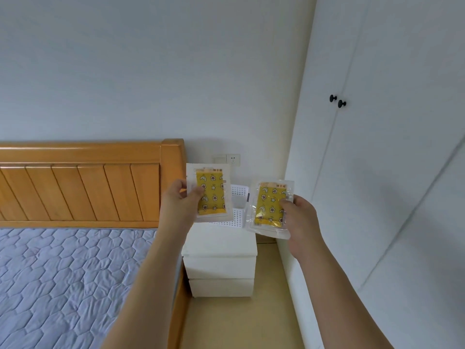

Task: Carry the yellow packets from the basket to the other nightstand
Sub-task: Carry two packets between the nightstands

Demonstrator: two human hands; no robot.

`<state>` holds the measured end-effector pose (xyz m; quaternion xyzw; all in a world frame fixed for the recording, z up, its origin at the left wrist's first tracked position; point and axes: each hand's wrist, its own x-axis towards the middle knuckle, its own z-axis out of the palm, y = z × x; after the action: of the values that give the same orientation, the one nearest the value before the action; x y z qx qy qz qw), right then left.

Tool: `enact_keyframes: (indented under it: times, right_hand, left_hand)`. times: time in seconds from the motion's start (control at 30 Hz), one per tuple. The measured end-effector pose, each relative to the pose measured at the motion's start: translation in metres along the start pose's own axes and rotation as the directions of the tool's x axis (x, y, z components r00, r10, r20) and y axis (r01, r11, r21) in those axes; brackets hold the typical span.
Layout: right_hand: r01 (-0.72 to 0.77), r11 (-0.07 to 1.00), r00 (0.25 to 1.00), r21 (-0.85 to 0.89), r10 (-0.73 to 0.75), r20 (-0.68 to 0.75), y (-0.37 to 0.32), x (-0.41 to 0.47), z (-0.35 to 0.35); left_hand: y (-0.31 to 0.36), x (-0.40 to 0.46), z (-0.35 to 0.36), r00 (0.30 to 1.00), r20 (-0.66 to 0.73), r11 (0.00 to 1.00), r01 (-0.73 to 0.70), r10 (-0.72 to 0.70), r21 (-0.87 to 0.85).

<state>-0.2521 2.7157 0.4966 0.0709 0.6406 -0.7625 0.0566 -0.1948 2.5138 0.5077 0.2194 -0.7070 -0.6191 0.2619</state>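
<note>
My left hand point(180, 199) pinches one yellow packet point(211, 192) by its left edge and holds it upright in the air. A second yellow packet point(269, 206), tilted slightly, is gripped at its right edge by my right hand point(300, 217). Both packets are clear sleeves with a yellow star-and-moon sheet inside. They hang above a white perforated basket point(237, 212), which stands on a white nightstand point(220, 248). The packets hide much of the basket, so its contents cannot be seen.
A wooden bed with an orange headboard point(83, 182) and a blue quilted mattress point(63, 278) lies to the left. A white wardrobe point(377, 172) with two black knobs fills the right. A narrow strip of wood floor point(241, 321) runs between them. A wall socket point(230, 159) sits behind the nightstand.
</note>
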Motion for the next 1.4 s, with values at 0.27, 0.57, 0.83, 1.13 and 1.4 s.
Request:
enact_keyframes:
  times: [0.27,0.57,0.83,1.13,1.4]
  right_hand:
    - [-0.041,0.999,0.999,0.021,0.041,0.018,-0.017,0.209,0.04]
    - [-0.15,0.987,0.989,-0.049,0.15,-0.011,-0.008,0.379,0.088]
    - [-0.313,0.939,0.948,-0.14,0.301,-0.097,0.055,0.505,0.126]
    - [-0.474,0.84,0.88,-0.264,0.445,-0.167,0.158,0.615,0.133]
    - [-0.593,0.748,0.806,-0.298,0.554,-0.211,0.224,0.646,0.12]
  left_hand:
    - [-0.006,0.184,0.098,0.999,0.02,0.998,0.03,-0.031,0.059]
    - [-0.067,0.353,0.183,0.963,0.097,0.966,0.247,-0.253,0.071]
    - [-0.234,0.493,0.247,0.787,0.229,0.814,0.514,-0.573,0.27]
    - [-0.44,0.549,0.317,0.592,0.2,0.573,0.552,-0.781,0.605]
    - [-0.525,0.548,0.354,0.527,0.095,0.469,0.642,-0.844,0.606]
